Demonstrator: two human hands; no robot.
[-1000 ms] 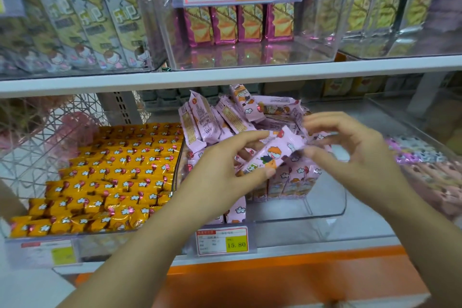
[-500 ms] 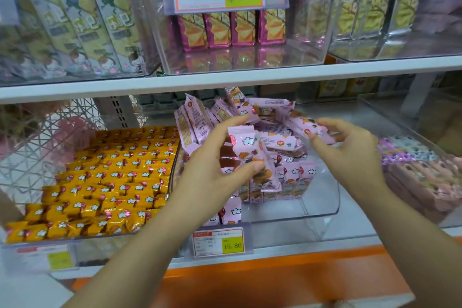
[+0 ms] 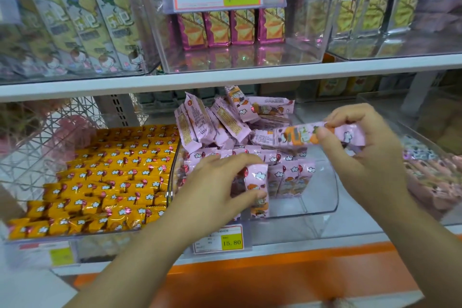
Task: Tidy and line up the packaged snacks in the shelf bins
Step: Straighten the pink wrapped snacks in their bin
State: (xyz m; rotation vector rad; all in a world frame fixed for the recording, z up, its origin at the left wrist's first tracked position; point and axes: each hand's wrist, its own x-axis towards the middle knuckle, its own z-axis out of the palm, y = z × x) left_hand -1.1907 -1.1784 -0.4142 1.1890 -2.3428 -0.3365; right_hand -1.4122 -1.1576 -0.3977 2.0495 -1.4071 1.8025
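Note:
A clear plastic bin (image 3: 322, 205) on the lower shelf holds pink snack packets. At its back lies a loose heap of pink packets (image 3: 225, 120); a short upright row of pink packets (image 3: 291, 177) stands in front. My left hand (image 3: 220, 187) grips one pink packet (image 3: 257, 187) upright at the left end of that row, thumb on its face. My right hand (image 3: 362, 152) pinches another pink packet (image 3: 300, 136) and holds it level above the bin's right part.
Left of the clear bin, orange packets (image 3: 107, 175) lie in neat rows in their own bin. Another bin of pinkish packets (image 3: 435, 177) stands at the right. A price tag (image 3: 220, 239) hangs on the shelf front. The upper shelf (image 3: 250, 77) carries bins of boxed snacks.
My left hand has carried its packet down and set it upright into the front row. My right hand has lifted a packet off the heap and holds it level above the bin.

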